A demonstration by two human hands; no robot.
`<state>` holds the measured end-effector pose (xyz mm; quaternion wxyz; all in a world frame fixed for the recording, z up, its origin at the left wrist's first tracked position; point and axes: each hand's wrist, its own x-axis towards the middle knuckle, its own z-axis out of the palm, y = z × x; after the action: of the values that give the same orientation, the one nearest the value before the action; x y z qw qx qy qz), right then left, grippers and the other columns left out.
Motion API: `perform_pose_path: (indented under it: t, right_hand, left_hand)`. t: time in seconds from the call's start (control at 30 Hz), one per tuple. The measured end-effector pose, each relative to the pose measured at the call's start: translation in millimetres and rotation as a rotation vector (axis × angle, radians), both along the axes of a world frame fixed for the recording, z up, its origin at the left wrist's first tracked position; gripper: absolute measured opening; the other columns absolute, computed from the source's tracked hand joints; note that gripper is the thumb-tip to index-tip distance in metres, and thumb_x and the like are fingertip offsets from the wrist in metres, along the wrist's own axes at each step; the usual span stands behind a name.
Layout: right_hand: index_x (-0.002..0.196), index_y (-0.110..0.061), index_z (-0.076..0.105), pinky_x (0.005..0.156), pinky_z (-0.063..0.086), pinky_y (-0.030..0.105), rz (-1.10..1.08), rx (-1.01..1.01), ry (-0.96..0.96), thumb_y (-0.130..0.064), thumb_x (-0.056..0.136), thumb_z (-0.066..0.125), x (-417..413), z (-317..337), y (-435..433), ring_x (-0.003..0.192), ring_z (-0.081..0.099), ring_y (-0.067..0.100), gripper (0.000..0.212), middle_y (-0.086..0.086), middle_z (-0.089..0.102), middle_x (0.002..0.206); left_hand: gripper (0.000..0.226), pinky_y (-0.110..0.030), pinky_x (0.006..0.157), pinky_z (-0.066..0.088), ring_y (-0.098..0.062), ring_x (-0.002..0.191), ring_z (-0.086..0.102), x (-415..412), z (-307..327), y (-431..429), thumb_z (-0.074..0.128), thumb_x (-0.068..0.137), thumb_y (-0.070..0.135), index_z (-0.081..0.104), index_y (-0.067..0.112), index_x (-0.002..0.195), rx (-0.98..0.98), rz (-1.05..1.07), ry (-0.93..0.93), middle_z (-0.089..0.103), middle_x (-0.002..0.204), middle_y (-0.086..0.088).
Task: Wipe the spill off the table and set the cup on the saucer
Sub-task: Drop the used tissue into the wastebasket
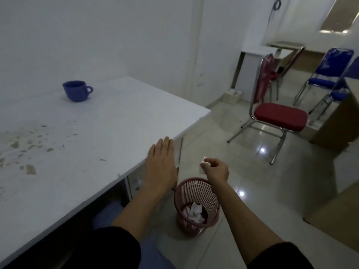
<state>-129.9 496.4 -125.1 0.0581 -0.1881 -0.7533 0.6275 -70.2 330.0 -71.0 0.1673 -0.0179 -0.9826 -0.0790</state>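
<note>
A blue cup [76,90] stands upright on the white table [120,113], far back near the wall. Brownish spill stains [29,150] are scattered over the table's left part. No saucer is in view. My left hand [162,162] rests flat on the table's right edge, fingers together, holding nothing. My right hand [216,168] is off the table, above a pink mesh wastebasket [196,206], pinching a small crumpled white tissue [204,166]. More crumpled white tissues [194,211] lie inside the basket.
A red chair [275,113] stands on the tiled floor to the right of the table. Two blue chairs [330,74] and a brown desk corner [338,129] are farther right. A small white box [232,96] sits on the floor by the wall.
</note>
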Motion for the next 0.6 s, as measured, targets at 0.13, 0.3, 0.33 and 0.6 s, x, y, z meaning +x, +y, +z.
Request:
perform_pose_path:
  t: [0.13,0.3,0.33,0.6]
  right_hand:
    - [0.110,-0.008,0.071,0.096,0.052,0.034,0.039,0.167,-0.038,-0.007,0.082,0.068,0,-24,2,0.104,0.066,0.024,0.027,0.011,0.071,0.113]
    - [0.122,-0.007,0.064,0.102,0.048,0.039,0.090,0.317,-0.102,-0.006,0.085,0.065,-3,-42,5,0.117,0.059,0.029,0.037,0.016,0.061,0.128]
    - [0.122,-0.007,0.064,0.101,0.048,0.038,0.090,0.327,-0.105,-0.007,0.086,0.065,-3,-45,5,0.117,0.059,0.029,0.036,0.016,0.061,0.128]
    - [0.105,-0.010,0.072,0.080,0.051,0.024,0.095,0.234,-0.046,-0.010,0.090,0.060,-6,-35,-9,0.088,0.063,0.013,0.020,0.007,0.073,0.106]
  left_hand:
    - [0.077,-0.041,0.119,0.006,-0.029,0.145,0.012,-1,-4,1,0.051,0.087,0.029,0.011,0.005,0.149,-0.031,0.024,0.022,0.014,0.158,-0.014]
    - [0.078,-0.042,0.120,0.010,-0.029,0.146,0.013,-4,-7,1,0.053,0.086,0.026,0.012,0.006,0.149,-0.071,0.047,0.022,0.015,0.158,-0.014]
    - [0.078,-0.042,0.120,0.010,-0.028,0.146,0.014,-5,-8,1,0.054,0.086,0.024,0.012,0.006,0.149,-0.078,0.054,0.027,0.016,0.158,-0.013]
    - [0.077,-0.042,0.120,0.010,-0.028,0.146,0.013,-8,-11,2,0.054,0.086,0.020,0.011,0.008,0.149,-0.059,0.076,0.044,0.016,0.158,-0.012]
